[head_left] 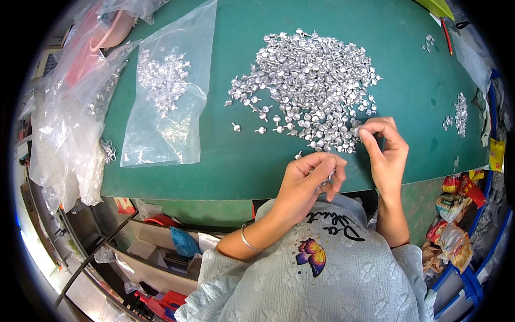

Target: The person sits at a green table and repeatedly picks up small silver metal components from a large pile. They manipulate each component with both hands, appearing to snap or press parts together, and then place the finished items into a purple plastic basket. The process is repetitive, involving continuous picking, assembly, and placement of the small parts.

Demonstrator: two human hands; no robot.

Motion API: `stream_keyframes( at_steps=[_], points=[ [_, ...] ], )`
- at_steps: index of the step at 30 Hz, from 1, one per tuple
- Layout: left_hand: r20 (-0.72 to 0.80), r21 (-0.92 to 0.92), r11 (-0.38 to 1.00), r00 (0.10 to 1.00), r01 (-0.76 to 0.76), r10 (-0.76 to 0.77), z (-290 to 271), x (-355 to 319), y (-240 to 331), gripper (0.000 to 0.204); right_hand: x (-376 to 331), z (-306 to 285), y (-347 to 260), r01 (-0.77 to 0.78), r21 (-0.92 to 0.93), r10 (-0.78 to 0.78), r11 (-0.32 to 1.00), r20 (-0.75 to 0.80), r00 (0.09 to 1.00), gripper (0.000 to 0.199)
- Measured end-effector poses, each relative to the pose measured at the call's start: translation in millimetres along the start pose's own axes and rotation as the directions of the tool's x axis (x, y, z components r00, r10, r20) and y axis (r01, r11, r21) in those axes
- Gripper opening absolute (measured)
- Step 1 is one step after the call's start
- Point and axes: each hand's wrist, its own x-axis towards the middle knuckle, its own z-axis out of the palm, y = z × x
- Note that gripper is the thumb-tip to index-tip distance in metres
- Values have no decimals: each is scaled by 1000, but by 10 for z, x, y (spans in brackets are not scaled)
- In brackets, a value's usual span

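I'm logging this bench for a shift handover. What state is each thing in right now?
Left hand: curled shut on a few small metal parts.
Right hand: fingertips pinching one part at the pile's edge.
Pile of small silver parts: loose, spread over the green mat.
Clear bag: lying flat, partly filled with parts.
Bracelet: worn on the left wrist.

A clear plastic bag (165, 91) of silver parts lies flat on the green table (225, 166); colourful snack packets (453, 225) sit lower right.

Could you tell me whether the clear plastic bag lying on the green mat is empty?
No, the clear plastic bag holds small silver metal parts.
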Motion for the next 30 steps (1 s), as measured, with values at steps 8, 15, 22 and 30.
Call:
stream_keyframes(
  at_steps=[8, 15, 22, 30],
  points=[
    [-55, 434, 841, 922, -323, 383, 120, -47, 20, 22, -260, -8, -221, -267, 531, 167, 804, 230, 959, 4],
    [79, 606, 634, 830, -480, 552, 122, -39, 20, 22, -253, -14, -330, -46, 324, 2, 945, 138, 990, 5],
    [-45, -17, 998, 997, 56, -57, 26, -80, 76, 10, -213, -31, -268, 5, 269, -25, 963, 70, 997, 3],
    [89, -291, 942, 985, 167, -147, -8, -3, 89, 15, 121, 88, -33, 185, -368, -205, 911, -13, 979, 10]
  ],
)
